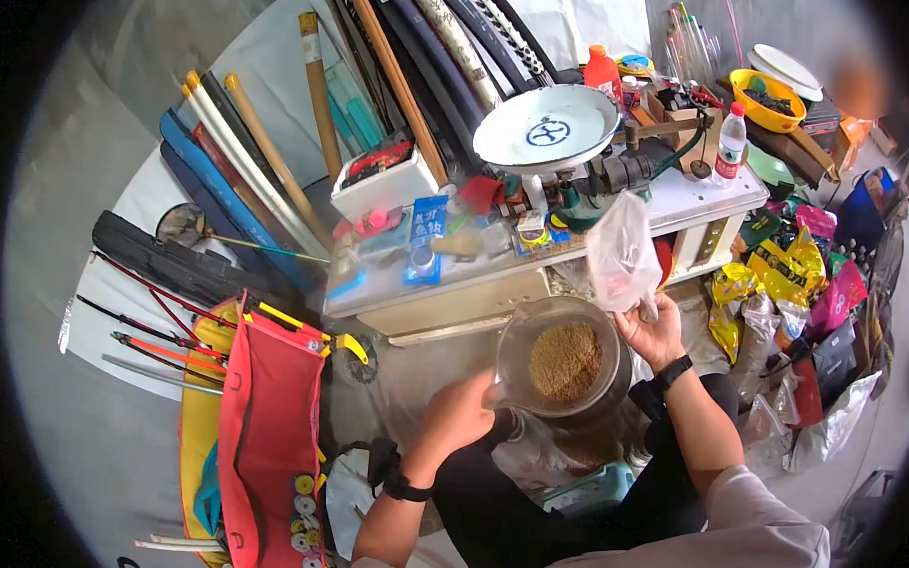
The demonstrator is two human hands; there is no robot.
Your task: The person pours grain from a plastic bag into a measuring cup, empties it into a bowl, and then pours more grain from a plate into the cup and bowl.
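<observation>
My left hand (460,412) is closed around the handle of a clear plastic jug (512,354). Tan grain-like granules (565,363) lie in the jug's bottom. Just right of the jug's rim, my right hand (653,332) grips the lower end of a thin, translucent plastic bag (622,250), which stands up above the fingers. I cannot make out whether anything is inside the bag. Beyond both hands, a white pan (547,129) with a blue mark rests on a balance scale (611,178) on the table.
The white table (455,284) carries small packets, a white foam box (376,177) and a bottle with a red cap (730,144). Bagged goods (775,283) pile up at the right. A red open bag (274,430) stands at the left, with long rod cases (256,181) behind.
</observation>
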